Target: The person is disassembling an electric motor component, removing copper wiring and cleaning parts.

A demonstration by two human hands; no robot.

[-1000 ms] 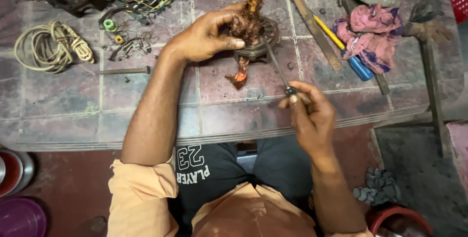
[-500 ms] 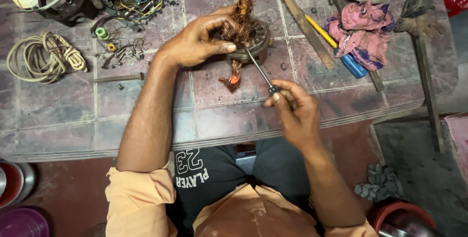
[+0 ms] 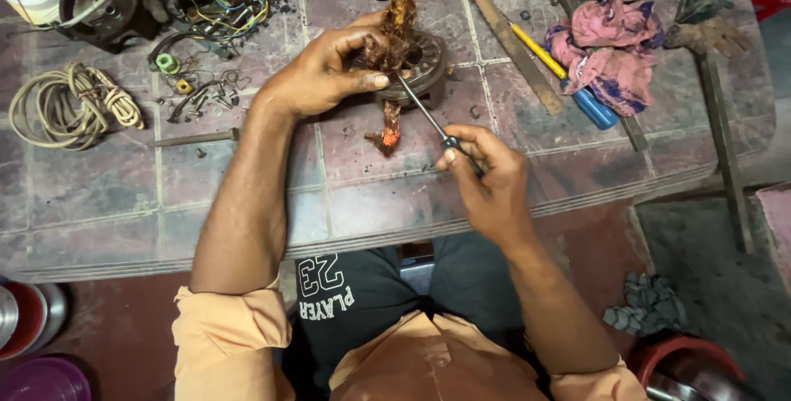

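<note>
My left hand (image 3: 325,71) grips a round metal motor stator (image 3: 422,61) on the tiled table, fingers pressed on its tangled copper winding (image 3: 397,22). A loose tuft of copper wire (image 3: 389,131) hangs down from it onto the tiles. My right hand (image 3: 490,174) holds a thin screwdriver (image 3: 424,112) by its handle; the shaft runs up and left, its tip at the stator just below my left thumb.
A coiled cord (image 3: 66,104) lies at the left, with small parts and wires (image 3: 206,5) behind it. At the right are a pink rag (image 3: 614,46), a blue-and-yellow tool (image 3: 568,79), wooden strips (image 3: 503,34) and a dark glove (image 3: 709,18). The table edge (image 3: 379,240) runs before my lap.
Both hands and the stator sit slightly higher and closer in view. My right hand has drawn the screwdriver nearer the stator, the tip now under my left thumb.
</note>
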